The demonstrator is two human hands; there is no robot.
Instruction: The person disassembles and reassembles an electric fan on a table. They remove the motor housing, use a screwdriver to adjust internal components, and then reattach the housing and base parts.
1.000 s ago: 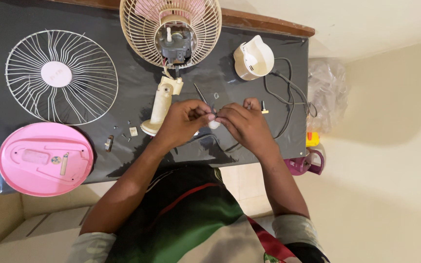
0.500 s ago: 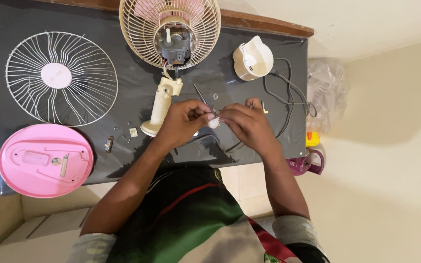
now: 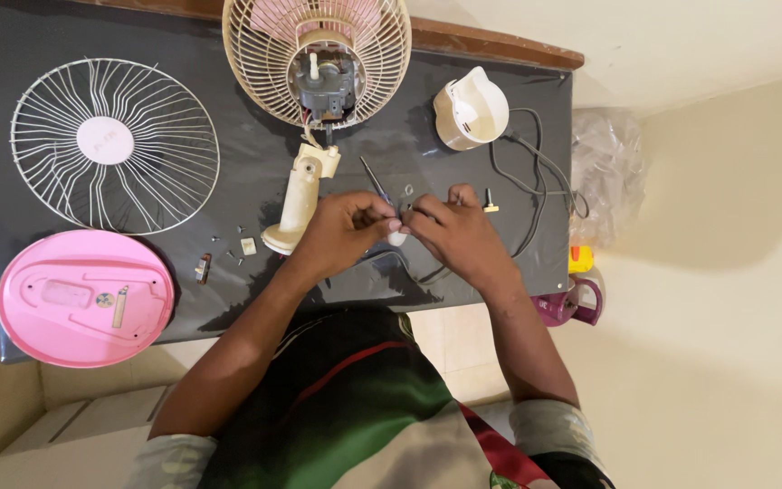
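Note:
Both hands meet over the dark table mat, fingers pinched together. My left hand and my right hand hold a small white part between them. A thin screwdriver sticks out from my left hand toward the far side. Just left of my left hand lies the cream fan neck, wired to the fan motor inside the rear grille. A small washer and a small knob lie near my right hand.
A white front fan grille lies at the left, a pink round fan base below it. A cream motor cover and a grey power cord sit at the right. Small screws and clips are scattered nearby. A purple mug stands beyond the table.
Both hands stay pinched on the small white part, shifting only slightly. Nothing on the table has moved.

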